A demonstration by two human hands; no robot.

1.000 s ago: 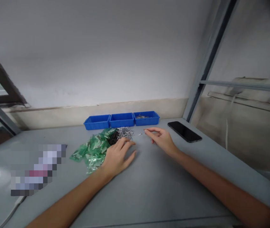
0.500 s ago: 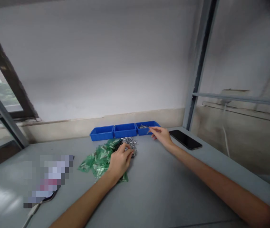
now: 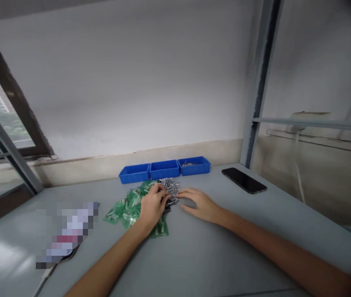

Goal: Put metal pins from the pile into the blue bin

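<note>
A heap of small silver metal pins point(image 3: 169, 185) lies on the grey table point(image 3: 194, 255), beside a pile of green plastic pieces point(image 3: 126, 205). My left hand point(image 3: 153, 205) rests on the heap's near left edge, fingers curled among pins and green pieces; whether it grips one is hidden. My right hand point(image 3: 198, 203) lies flat just right of the heap, fingertips touching the pins, holding nothing visible. Behind the heap stand three blue trays in a row point(image 3: 164, 169); the right tray point(image 3: 194, 165) holds a few pins.
A black phone point(image 3: 244, 180) lies at the back right of the table. A blurred-out object with a cable point(image 3: 66, 233) sits at the left. A metal frame post point(image 3: 257, 86) rises behind the phone, and a window frame stands at the far left.
My right hand has drawn back from the right blue tray to the pin heap. My left hand stayed at the heap, its fingers shifting slightly.
</note>
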